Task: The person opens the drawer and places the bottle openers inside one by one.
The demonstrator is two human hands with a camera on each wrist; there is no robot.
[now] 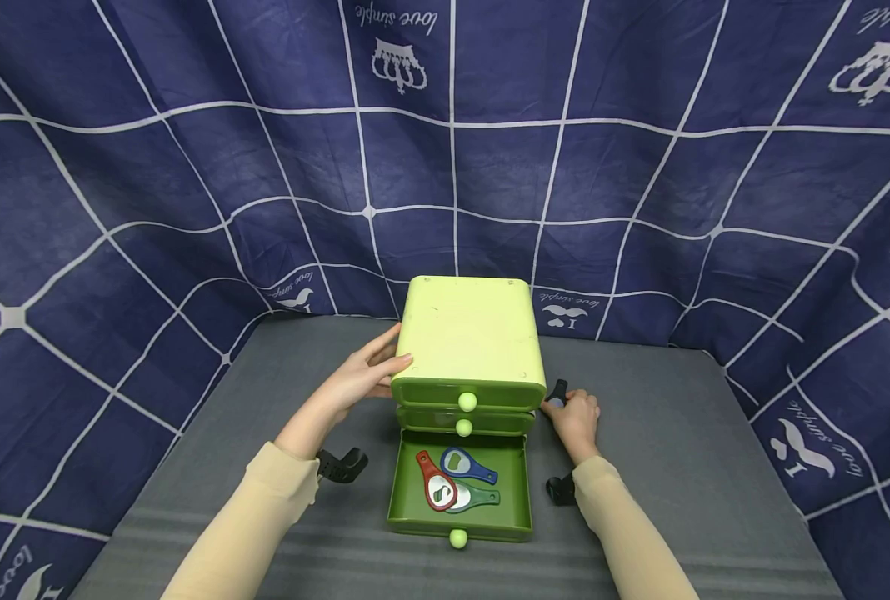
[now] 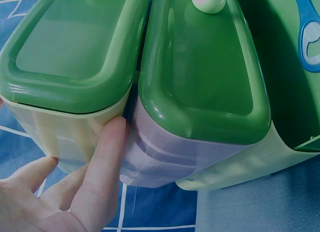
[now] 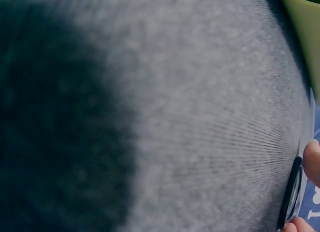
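Observation:
A small drawer cabinet [image 1: 469,329] with a pale yellow-green top and green drawer fronts stands on the grey table. My left hand [image 1: 362,373] rests against its left side, thumb near the top edge and fingers extended. In the left wrist view, one fingertip [image 2: 117,123] touches the side wall just behind the top drawer's front. To the right of the cabinet, my right hand [image 1: 577,419] pinches a black bottle opener [image 1: 561,388] close to the tabletop. The bottom drawer [image 1: 517,500] is pulled out, with red [image 1: 436,481], blue [image 1: 469,465] and green [image 1: 478,497] bottle openers inside.
The middle drawer [image 1: 430,419] juts out slightly under the top one. Round light-green knobs [image 1: 457,538] stick out from the drawer fronts. A blue curtain with white lines [image 1: 505,167] hangs behind and beside the grey table [image 1: 685,467].

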